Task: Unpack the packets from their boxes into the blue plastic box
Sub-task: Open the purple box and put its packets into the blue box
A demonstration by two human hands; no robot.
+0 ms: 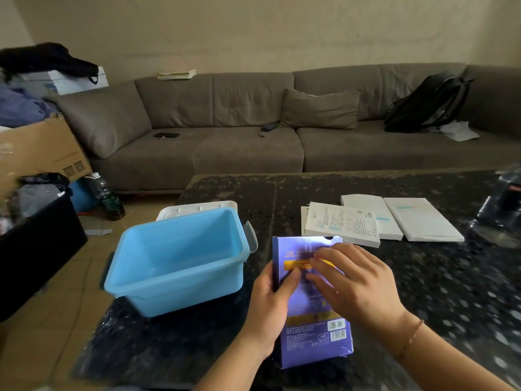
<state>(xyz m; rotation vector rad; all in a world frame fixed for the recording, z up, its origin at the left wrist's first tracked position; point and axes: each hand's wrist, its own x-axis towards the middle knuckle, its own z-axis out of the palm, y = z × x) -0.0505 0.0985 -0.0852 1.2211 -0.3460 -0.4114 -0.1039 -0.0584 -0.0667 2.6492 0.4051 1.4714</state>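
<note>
A long grey fabric sofa (253, 122) fills the upper half of the frame, with a black backpack (428, 104) leaning at its right end. Below it, a dark speckled stone table (423, 292) takes up the lower right. At centre left, on the table's near-left corner, sits the open blue plastic box (180, 258), which holds nothing visible; its white lid (197, 208) lies just behind it. Toward the right of centre, three flat white cardboard boxes (377, 221) lie side by side and partly overlapping on the table. At lower centre, just right of the blue plastic box, the flat purple cardboard packet box (313, 328) is held above the table, its long axis running from the bottom of the frame up toward the sofa, its open notched end pointing away from the person and its barcode end nearest them. The left hand (270, 306) grips the purple box along its left edge, thumb curled over the face. The right hand (355, 283) rests on the face with bent fingers; whether it pinches anything I cannot tell. The purple box looks light and thin, likely to crease under pressure, so holding it by its long edges seems best while drawing the contents out through the far opening.
</note>
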